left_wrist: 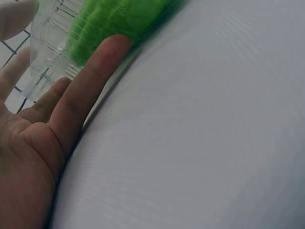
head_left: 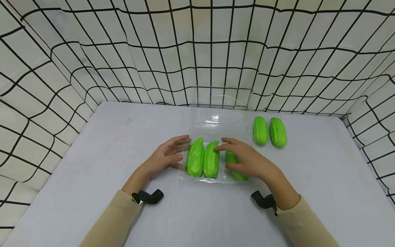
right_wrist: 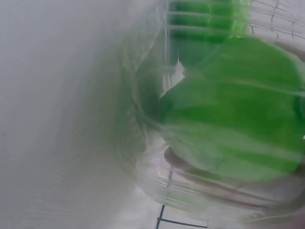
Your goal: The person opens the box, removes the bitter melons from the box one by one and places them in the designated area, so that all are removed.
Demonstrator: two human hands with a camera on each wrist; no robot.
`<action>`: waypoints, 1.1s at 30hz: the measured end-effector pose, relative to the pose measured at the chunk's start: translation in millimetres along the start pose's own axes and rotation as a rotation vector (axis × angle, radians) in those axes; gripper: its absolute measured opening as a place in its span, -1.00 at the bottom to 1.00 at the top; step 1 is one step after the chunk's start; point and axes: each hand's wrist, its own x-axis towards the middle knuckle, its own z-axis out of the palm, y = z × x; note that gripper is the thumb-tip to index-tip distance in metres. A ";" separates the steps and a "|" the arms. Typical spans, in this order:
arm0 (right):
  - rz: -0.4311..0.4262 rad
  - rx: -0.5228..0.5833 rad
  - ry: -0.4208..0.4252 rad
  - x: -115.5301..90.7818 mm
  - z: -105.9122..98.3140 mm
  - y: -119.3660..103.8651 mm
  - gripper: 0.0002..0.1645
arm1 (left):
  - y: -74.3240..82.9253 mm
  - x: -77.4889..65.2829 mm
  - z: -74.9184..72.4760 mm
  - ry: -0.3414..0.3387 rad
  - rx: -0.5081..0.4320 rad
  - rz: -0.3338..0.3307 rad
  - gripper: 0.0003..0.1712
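A clear plastic clamshell box point(head_left: 185, 176) lies on the table with its lid point(head_left: 216, 118) raised at the back. Two green, ridged, oblong toy vegetables point(head_left: 195, 157) lie side by side in its left half. A third green vegetable point(head_left: 240, 176) sits slanted in the right half, partly covered by my right hand point(head_left: 247, 159). That hand's fingers reach left past it, one fingertip at the middle vegetable point(head_left: 211, 164). My left hand point(head_left: 162, 157) is at the box's left wall, fingers extended along it. In the left wrist view, a fingertip point(left_wrist: 114, 45) overlaps the green vegetable behind the plastic.
Two more green vegetables point(head_left: 260, 130) lie on the white table point(head_left: 123, 137) to the right of the lid. Black netting point(head_left: 213, 55) over white cloth borders the table at the back and sides. Each wrist wears a black camera strap point(head_left: 148, 197).
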 end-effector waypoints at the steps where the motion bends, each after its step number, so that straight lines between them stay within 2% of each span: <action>1: 0.001 -0.003 -0.003 -0.1 -0.1 -0.2 -0.39 | 0.1 -0.1 0.0 0.000 0.001 -0.001 -0.23; 13: 0.009 -0.009 0.016 -2.5 -2.2 -2.4 -0.44 | -0.7 0.2 0.2 -0.001 0.000 0.002 -0.23; 24: 0.035 -0.032 -0.024 -2.2 0.9 -4.2 -0.33 | -1.4 -0.1 -1.1 -0.004 0.005 0.005 -0.24; 33: 0.028 -0.022 0.065 -0.7 -2.6 -5.2 -0.26 | -0.4 0.0 -0.7 -0.012 0.003 0.012 -0.24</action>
